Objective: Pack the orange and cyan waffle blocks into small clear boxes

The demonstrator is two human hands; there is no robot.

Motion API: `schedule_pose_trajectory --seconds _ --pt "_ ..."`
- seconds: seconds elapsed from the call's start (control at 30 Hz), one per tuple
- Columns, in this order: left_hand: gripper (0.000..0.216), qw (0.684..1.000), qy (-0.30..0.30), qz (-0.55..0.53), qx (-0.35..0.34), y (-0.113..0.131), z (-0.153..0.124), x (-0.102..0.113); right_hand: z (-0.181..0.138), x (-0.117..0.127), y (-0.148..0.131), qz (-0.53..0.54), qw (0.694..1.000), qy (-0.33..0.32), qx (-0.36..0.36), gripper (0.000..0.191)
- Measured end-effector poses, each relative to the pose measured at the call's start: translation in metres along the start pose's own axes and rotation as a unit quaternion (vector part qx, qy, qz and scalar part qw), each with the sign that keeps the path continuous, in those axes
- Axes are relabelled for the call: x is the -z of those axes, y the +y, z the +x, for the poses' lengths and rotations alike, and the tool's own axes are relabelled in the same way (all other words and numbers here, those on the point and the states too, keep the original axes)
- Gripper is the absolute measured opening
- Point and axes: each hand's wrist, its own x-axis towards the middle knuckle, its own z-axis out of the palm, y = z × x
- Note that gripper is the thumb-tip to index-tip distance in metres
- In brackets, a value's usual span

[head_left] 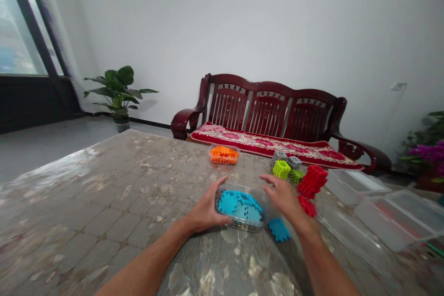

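Note:
A clear plastic container (258, 193) holding blue interlocking puzzle pieces (242, 205) stands on the table in front of me. My left hand (210, 204) grips its left side, thumb along the front and fingers round the back. Over the right side, my right hand (277, 192) is open, with its fingers apart; I cannot tell whether it touches the rim. One loose blue puzzle piece (279, 230) lies on the table just right of the container, beside my right forearm.
Farther back stands a small container of orange pieces (224, 155). Stacks of grey (279, 157), yellow-green (281, 169) and red pieces (312, 181) stand at the right. Beyond them are a clear lid (350, 231) and clear boxes (378, 219). A wooden bench (268, 104) lies past the table.

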Motion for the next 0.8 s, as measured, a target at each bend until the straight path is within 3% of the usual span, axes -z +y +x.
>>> schedule_pose_trajectory --seconds 0.13,0.23,0.57,0.67,0.8 --pt "0.115 1.0 0.011 -0.006 0.003 -0.001 0.001 0.001 0.007 0.011 0.065 -0.073 0.987 -0.047 -0.136 0.053" --pt "0.114 1.0 0.012 -0.006 0.004 -0.001 0.001 0.001 0.001 0.009 0.084 -0.115 0.973 -0.102 -0.175 0.061" --pt "0.113 1.0 0.007 0.001 0.009 -0.002 0.0 0.002 -0.01 0.007 0.058 -0.206 0.965 -0.087 -0.138 0.035" --pt "0.113 1.0 0.01 0.002 0.005 -0.001 0.0 0.002 -0.007 0.006 0.06 -0.173 0.97 -0.07 -0.155 0.046" --pt "0.112 1.0 0.007 0.006 0.003 0.003 0.0 0.001 -0.002 0.011 0.043 -0.042 0.99 -0.043 -0.127 0.062"
